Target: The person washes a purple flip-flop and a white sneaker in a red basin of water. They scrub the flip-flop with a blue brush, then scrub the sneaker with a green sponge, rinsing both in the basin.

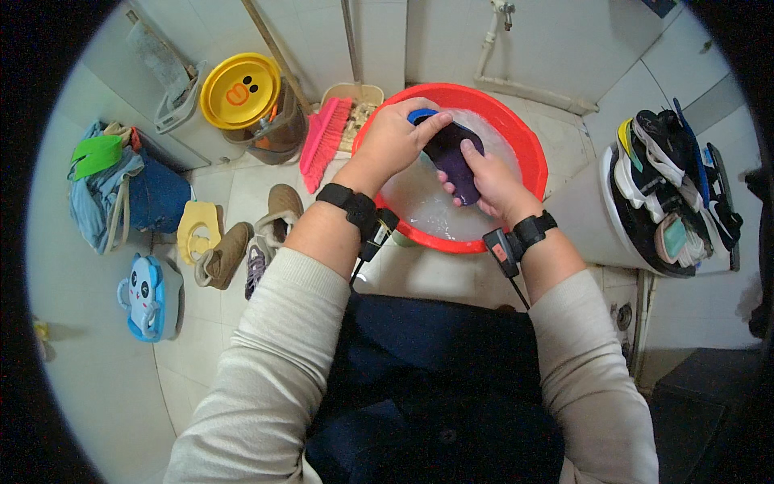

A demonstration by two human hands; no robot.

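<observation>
A dark purple shoe insole [456, 160] with a blue heel edge is held over a red plastic basin [535, 151] of cloudy, soapy water [417, 199]. At its upper, blue-rimmed end my left hand [396, 136] grips it, thumb on top. My right hand [493, 181] holds the lower part, the thumb pressed on its face and the fingers curled beneath. The insole looks wet. Both wrists wear black straps with small devices. Whatever lies under the cloudy water is hidden.
Left: a pink broom [326, 136], a dustpan [363, 112], a yellow-lidded bin [242, 91], brown boots [224, 257], a blue bucket with cloths [157, 193] and a blue-lidded container [145, 296]. Right: shoes [659, 145] and a brush [671, 238] on a white drum [580, 193]. A tap [508, 17] is on the wall.
</observation>
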